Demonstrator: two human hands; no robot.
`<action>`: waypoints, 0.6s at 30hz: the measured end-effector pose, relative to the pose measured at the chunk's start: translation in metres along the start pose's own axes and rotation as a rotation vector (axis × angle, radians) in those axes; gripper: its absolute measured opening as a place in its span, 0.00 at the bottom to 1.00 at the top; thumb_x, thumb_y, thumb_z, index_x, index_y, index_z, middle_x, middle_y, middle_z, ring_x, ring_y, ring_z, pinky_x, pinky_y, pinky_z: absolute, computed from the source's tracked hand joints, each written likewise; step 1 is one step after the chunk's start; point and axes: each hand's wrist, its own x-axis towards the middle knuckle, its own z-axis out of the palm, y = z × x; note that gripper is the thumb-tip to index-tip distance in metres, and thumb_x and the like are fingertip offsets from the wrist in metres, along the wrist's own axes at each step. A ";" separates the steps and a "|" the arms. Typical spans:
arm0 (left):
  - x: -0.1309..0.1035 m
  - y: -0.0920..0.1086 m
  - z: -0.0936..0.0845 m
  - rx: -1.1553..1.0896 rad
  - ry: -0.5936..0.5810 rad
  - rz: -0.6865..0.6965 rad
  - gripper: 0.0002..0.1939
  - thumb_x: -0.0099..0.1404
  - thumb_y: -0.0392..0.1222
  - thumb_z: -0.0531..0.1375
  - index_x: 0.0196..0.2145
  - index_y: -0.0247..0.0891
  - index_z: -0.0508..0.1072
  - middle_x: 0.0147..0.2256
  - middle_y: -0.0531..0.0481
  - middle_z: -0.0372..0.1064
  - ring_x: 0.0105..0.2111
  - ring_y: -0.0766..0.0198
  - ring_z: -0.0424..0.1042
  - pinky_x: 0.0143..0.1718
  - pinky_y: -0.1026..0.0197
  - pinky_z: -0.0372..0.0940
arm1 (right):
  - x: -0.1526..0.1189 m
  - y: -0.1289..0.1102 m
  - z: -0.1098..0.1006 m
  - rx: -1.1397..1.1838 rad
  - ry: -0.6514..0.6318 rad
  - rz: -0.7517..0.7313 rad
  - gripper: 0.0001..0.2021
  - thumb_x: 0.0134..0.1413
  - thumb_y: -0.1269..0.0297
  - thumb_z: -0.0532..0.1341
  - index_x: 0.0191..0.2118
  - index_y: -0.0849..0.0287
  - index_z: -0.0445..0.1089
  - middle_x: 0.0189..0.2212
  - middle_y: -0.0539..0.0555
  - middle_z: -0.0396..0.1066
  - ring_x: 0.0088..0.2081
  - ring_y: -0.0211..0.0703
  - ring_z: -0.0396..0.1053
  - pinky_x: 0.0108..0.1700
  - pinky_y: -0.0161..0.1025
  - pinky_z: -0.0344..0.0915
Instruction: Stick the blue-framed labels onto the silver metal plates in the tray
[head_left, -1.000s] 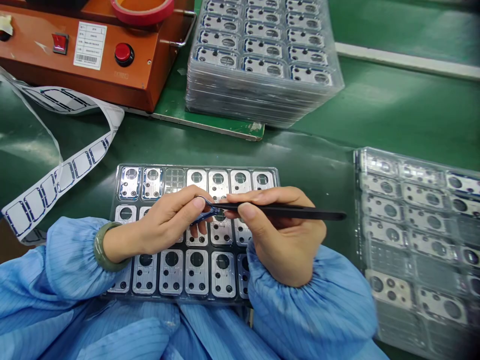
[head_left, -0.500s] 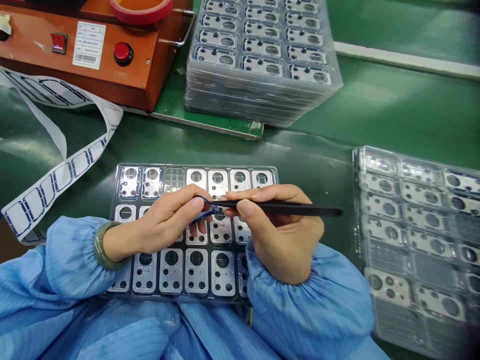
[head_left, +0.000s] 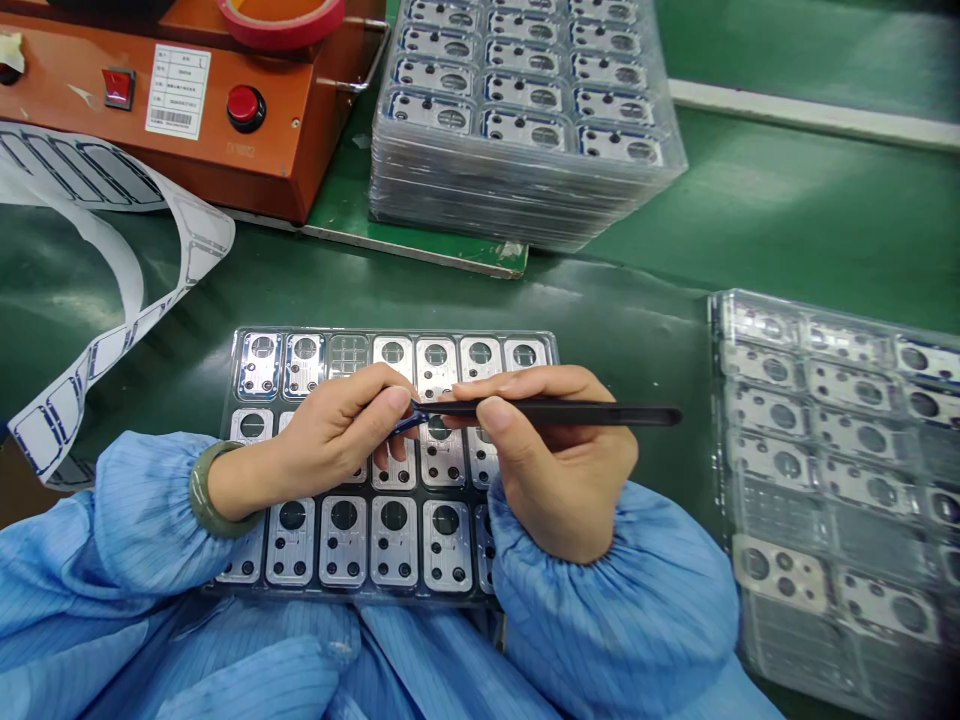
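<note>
My left hand (head_left: 356,420) pinches a small dark-blue edged part (head_left: 409,420), mostly hidden by the fingers. Black tweezers (head_left: 592,412) lie in the grip of my right hand (head_left: 551,450), their tips touching the blue part. Both hands are above a clear tray (head_left: 397,333) of silver plates, each with one large and some small round holes. Blue edging shows on the two plates at its top left, and the pocket beside them (head_left: 349,357) holds no plate.
A tall stack of filled trays (head_left: 517,190) stands at the back, beside an orange machine (head_left: 247,165) with a red button. White strip with dark-outlined frames (head_left: 112,350) curls at left. Another tray (head_left: 787,505), partly filled, is at right.
The blue part has turned to a narrower view between my fingers. My right hand and the tweezers have shifted slightly left. The white strip at left has twisted and moved.
</note>
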 end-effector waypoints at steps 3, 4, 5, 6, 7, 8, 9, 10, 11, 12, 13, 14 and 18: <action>0.000 0.002 0.000 -0.022 0.009 -0.008 0.14 0.71 0.47 0.47 0.34 0.36 0.65 0.23 0.53 0.67 0.22 0.70 0.67 0.26 0.65 0.63 | 0.001 0.000 0.000 0.001 0.013 -0.021 0.07 0.51 0.68 0.66 0.35 0.49 0.71 0.31 0.46 0.75 0.32 0.41 0.75 0.31 0.39 0.77; 0.000 0.002 0.000 -0.028 0.012 -0.011 0.14 0.71 0.48 0.47 0.34 0.36 0.65 0.23 0.53 0.67 0.21 0.70 0.67 0.25 0.65 0.63 | 0.001 0.000 0.000 -0.003 0.014 -0.024 0.06 0.51 0.68 0.66 0.35 0.49 0.71 0.31 0.46 0.75 0.32 0.42 0.75 0.31 0.40 0.77; 0.000 0.003 0.000 -0.032 0.017 -0.013 0.14 0.71 0.48 0.47 0.34 0.36 0.65 0.23 0.53 0.67 0.21 0.70 0.67 0.25 0.65 0.63 | 0.001 0.000 0.000 -0.007 0.013 -0.026 0.06 0.52 0.67 0.66 0.35 0.49 0.70 0.31 0.46 0.75 0.32 0.42 0.75 0.31 0.40 0.77; 0.000 0.003 0.000 -0.034 0.021 -0.013 0.15 0.71 0.48 0.47 0.34 0.36 0.65 0.23 0.53 0.67 0.21 0.70 0.67 0.25 0.65 0.63 | 0.001 0.000 0.000 -0.012 0.011 -0.029 0.06 0.52 0.67 0.66 0.35 0.49 0.70 0.31 0.46 0.75 0.32 0.42 0.75 0.31 0.40 0.77; 0.000 0.003 0.000 -0.034 0.025 -0.012 0.15 0.71 0.48 0.47 0.33 0.36 0.65 0.23 0.53 0.67 0.21 0.70 0.67 0.25 0.66 0.63 | 0.001 0.000 0.000 -0.017 0.011 -0.032 0.06 0.52 0.66 0.66 0.35 0.49 0.70 0.30 0.46 0.75 0.32 0.42 0.75 0.31 0.40 0.77; 0.001 0.003 0.000 -0.036 0.026 -0.010 0.14 0.71 0.47 0.47 0.33 0.36 0.65 0.23 0.53 0.67 0.21 0.70 0.67 0.25 0.66 0.63 | 0.001 -0.001 0.000 -0.020 0.012 -0.035 0.06 0.52 0.66 0.66 0.35 0.49 0.70 0.30 0.46 0.76 0.32 0.42 0.75 0.31 0.40 0.77; 0.001 0.003 0.000 -0.040 0.025 -0.009 0.14 0.71 0.47 0.47 0.33 0.36 0.65 0.23 0.53 0.67 0.21 0.70 0.67 0.25 0.66 0.64 | 0.001 -0.001 0.000 -0.023 0.012 -0.037 0.06 0.51 0.67 0.66 0.35 0.49 0.70 0.30 0.46 0.76 0.32 0.42 0.75 0.30 0.40 0.77; 0.001 0.002 0.000 -0.046 0.024 -0.011 0.14 0.71 0.47 0.47 0.34 0.36 0.65 0.23 0.53 0.67 0.21 0.70 0.67 0.25 0.66 0.64 | 0.001 -0.001 0.001 -0.024 0.015 -0.037 0.06 0.51 0.67 0.66 0.35 0.49 0.70 0.30 0.46 0.76 0.32 0.42 0.75 0.30 0.40 0.77; 0.000 0.002 0.000 -0.053 0.022 -0.014 0.14 0.71 0.47 0.47 0.34 0.36 0.65 0.23 0.53 0.67 0.21 0.70 0.67 0.25 0.66 0.64 | 0.001 -0.002 0.001 -0.023 0.018 -0.036 0.06 0.51 0.68 0.66 0.35 0.50 0.70 0.30 0.46 0.76 0.32 0.42 0.75 0.31 0.40 0.77; 0.000 0.001 0.000 -0.061 0.021 -0.018 0.14 0.71 0.47 0.47 0.34 0.36 0.65 0.23 0.53 0.67 0.21 0.70 0.67 0.24 0.66 0.64 | 0.001 -0.002 0.001 -0.022 0.021 -0.036 0.07 0.51 0.69 0.66 0.35 0.50 0.70 0.30 0.46 0.76 0.32 0.42 0.75 0.31 0.39 0.77; 0.000 0.001 0.000 -0.068 0.019 -0.020 0.14 0.71 0.47 0.47 0.35 0.36 0.65 0.23 0.53 0.67 0.21 0.70 0.67 0.24 0.66 0.64 | 0.001 -0.002 0.002 -0.019 0.023 -0.036 0.07 0.51 0.70 0.65 0.34 0.50 0.70 0.30 0.46 0.76 0.32 0.41 0.75 0.31 0.39 0.77; 0.000 0.001 0.000 -0.073 0.019 -0.023 0.14 0.71 0.47 0.47 0.35 0.36 0.65 0.23 0.53 0.67 0.21 0.70 0.67 0.24 0.66 0.64 | 0.001 -0.003 0.002 -0.017 0.023 -0.037 0.07 0.51 0.70 0.65 0.34 0.50 0.70 0.31 0.46 0.76 0.32 0.41 0.75 0.31 0.38 0.77; -0.001 0.001 0.000 -0.080 0.028 -0.023 0.14 0.71 0.47 0.48 0.34 0.36 0.65 0.23 0.53 0.67 0.21 0.70 0.67 0.24 0.66 0.63 | 0.000 -0.003 0.002 -0.024 0.029 -0.043 0.07 0.51 0.71 0.65 0.34 0.51 0.70 0.31 0.46 0.75 0.32 0.40 0.75 0.31 0.37 0.77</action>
